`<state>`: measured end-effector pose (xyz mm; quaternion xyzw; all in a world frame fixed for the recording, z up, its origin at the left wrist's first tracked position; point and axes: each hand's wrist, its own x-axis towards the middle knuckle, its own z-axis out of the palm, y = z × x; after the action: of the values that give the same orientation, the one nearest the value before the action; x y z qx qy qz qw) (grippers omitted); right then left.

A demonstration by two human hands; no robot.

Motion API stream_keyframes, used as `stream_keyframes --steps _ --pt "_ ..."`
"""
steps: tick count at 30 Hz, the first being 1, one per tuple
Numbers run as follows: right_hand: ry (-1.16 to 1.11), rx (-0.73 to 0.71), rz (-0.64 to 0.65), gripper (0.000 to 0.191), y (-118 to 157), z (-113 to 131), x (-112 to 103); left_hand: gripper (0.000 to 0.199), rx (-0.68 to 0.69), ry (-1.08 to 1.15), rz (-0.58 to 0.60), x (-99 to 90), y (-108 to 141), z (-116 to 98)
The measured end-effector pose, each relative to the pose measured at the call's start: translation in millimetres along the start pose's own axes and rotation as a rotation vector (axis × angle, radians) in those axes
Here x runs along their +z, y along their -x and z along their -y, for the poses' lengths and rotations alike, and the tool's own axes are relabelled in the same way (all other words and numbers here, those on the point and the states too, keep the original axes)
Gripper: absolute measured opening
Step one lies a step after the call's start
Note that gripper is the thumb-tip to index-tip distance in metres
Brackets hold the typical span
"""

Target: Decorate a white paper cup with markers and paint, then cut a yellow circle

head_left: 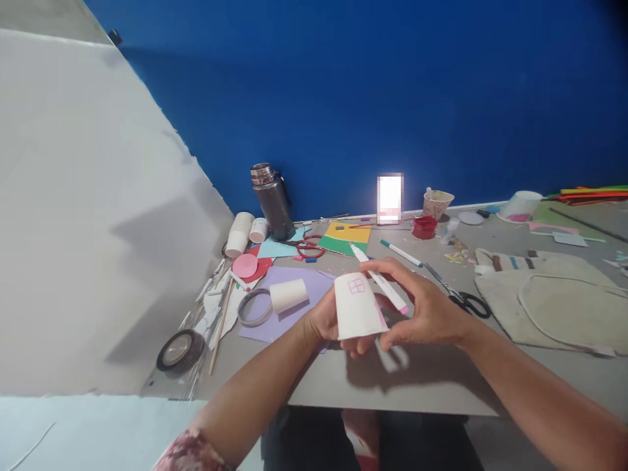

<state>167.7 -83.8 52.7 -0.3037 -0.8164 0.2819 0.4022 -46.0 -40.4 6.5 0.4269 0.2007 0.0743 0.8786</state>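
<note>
A white paper cup (357,311) is held upside down above the table's front part. Its side bears a pink window drawing, and more pink shows along its right edge. My left hand (325,318) is wrapped round the cup from the left and behind, with fingertips showing under its rim. My right hand (422,304) grips a white marker (384,286) with a pink end, slanted across the cup's right side. The right thumb is close to the cup's lower rim; whether it touches cannot be told. Behind the hands lies a sheet of purple paper (287,278).
On the left are a small white cup (288,296), tape rolls (180,351), stacked cups (240,233) and a dark flask (271,203). Red scissors (311,246), a teal marker (401,253) and black scissors (471,303) lie beyond the hands. A cloth bag (549,301) is at right.
</note>
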Motion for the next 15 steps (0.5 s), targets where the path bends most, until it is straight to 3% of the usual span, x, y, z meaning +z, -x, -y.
stream_keyframes --steps 2,6,8,11,14,15 --pt "0.086 0.003 -0.076 0.096 -1 -4 -3 0.093 0.148 -0.111 -0.174 1.0 2 -3" --pt "0.364 0.062 -0.220 0.090 -7 -15 -10 0.062 0.758 -0.516 -0.797 2.8 10 -6" --pt "0.453 0.088 -0.254 0.089 -9 -19 -10 0.056 0.941 -0.801 -0.967 3.2 13 -5" --pt "0.505 0.086 -0.256 0.089 -10 -20 -7 0.042 0.990 -1.251 -1.091 4.7 15 -2" --pt "0.546 0.063 -0.267 0.086 -10 -19 0 0.016 0.910 -1.563 -1.231 8.0 16 1" --pt "0.557 0.053 -0.275 0.086 -10 -19 2 0.016 0.862 -1.623 -1.252 9.2 16 1"
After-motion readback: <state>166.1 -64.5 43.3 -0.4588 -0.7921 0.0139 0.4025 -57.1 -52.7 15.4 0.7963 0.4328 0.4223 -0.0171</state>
